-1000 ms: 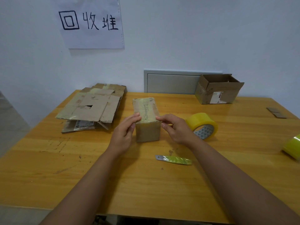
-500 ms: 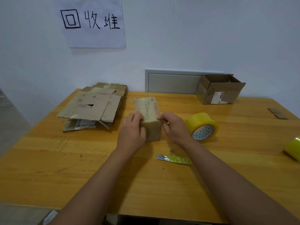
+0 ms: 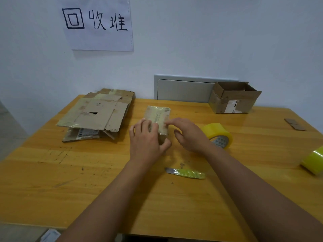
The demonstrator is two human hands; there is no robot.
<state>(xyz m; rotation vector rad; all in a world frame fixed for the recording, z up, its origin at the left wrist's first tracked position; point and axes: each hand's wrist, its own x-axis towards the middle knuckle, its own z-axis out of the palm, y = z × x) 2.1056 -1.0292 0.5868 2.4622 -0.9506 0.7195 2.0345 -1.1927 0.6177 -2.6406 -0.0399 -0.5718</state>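
Both hands have climbed onto the small taped box (image 3: 160, 113) mid-worktop (image 3: 70, 172) since a second ago. I see the left hand (image 3: 146, 138) gripping its near end, fingers curled over the top. The right hand (image 3: 190, 135) rests loosely spread fingers on the right edge. A tape roll (image 3: 218, 133) crowds that hand, the knife (image 3: 186, 172) lies nearer me, and flattened cardboard (image 3: 97, 114) sits left.

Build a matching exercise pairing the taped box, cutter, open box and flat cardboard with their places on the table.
Things: 1 taped box; 2 cutter; 3 open box; 4 flat cardboard.
Places: A far right, at the back; B far left, at the back; C gripped by the left hand, with the right hand touching its top; D on the near side of both hands.
Pairs: 1-C; 2-D; 3-A; 4-B.
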